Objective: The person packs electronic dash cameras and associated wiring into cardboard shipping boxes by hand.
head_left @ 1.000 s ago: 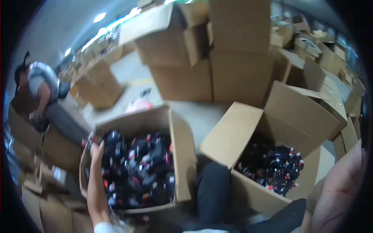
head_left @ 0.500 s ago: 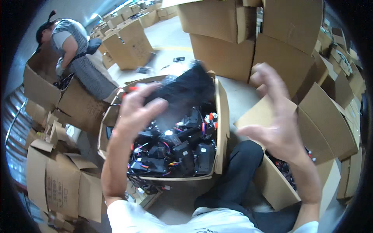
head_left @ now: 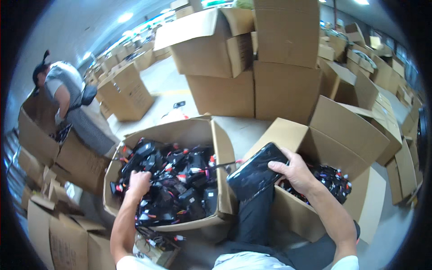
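Note:
My right hand (head_left: 297, 173) grips a flat, glossy black rectangular device (head_left: 254, 173), thumb on top. It is tilted over my knee, between two cartons. A thin dark cable (head_left: 221, 166) stretches from beside the device toward the left carton; its far end is lost among the black parts. Over that open carton (head_left: 225, 191), my left hand (head_left: 140, 182) is closed in a fist, and what it holds, if anything, is hidden. Below the fist lie many black box-shaped devices (head_left: 191, 198) with coloured wires and red and white connectors.
At my right stands another open carton (head_left: 294, 211) with black wired parts (head_left: 330, 182) inside. Large cartons (head_left: 220, 94) are stacked ahead. A person (head_left: 74, 99) leans over a carton at the far left. A small dark object (head_left: 179, 104) lies on the floor.
A blurred black device was by my left hand over the left carton; a black device is now in my right hand. My right hand has closed; my left has lowered into a fist. The view has shifted right.

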Demonstrator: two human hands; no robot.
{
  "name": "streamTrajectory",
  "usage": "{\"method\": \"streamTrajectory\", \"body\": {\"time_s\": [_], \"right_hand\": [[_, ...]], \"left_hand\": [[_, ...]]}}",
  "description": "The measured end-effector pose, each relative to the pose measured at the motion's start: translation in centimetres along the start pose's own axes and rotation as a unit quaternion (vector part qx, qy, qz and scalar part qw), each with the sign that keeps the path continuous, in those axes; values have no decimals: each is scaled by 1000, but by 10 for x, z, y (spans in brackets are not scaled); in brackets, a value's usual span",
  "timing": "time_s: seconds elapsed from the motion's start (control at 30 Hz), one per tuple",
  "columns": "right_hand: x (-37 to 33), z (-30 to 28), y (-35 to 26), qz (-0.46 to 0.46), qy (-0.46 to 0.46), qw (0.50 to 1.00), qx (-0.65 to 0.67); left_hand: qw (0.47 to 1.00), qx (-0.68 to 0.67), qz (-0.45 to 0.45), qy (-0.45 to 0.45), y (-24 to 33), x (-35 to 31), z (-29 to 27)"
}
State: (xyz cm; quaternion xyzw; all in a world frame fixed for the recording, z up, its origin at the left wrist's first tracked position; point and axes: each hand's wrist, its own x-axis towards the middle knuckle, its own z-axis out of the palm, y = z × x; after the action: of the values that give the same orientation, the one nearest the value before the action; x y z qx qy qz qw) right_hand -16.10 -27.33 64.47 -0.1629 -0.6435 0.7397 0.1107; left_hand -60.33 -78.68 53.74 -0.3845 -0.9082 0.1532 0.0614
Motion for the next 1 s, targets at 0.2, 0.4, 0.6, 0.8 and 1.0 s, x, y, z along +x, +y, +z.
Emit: {"method": "streamTrajectory", "body": {"time_s": [0.2,0.4,0.6,0.8,1.0], "right_hand": [[-39,-41,32,40,-9,997,68],[-67,-27,41,85,3,973,214],[-154,-106,71,92,-5,974,208],[-219,-159,95,-159,172,952,195],[-260,-137,208,-123,360,848,369]], "left_hand": [[816,-470,10,336,158,0,-254],[771,-303,456,325,348,-35,-320],[700,-259,609,268,447,-38,-285],[671,-522,487,200,560,-44,-292],[618,-689,321,199,665,-90,-232]]}}
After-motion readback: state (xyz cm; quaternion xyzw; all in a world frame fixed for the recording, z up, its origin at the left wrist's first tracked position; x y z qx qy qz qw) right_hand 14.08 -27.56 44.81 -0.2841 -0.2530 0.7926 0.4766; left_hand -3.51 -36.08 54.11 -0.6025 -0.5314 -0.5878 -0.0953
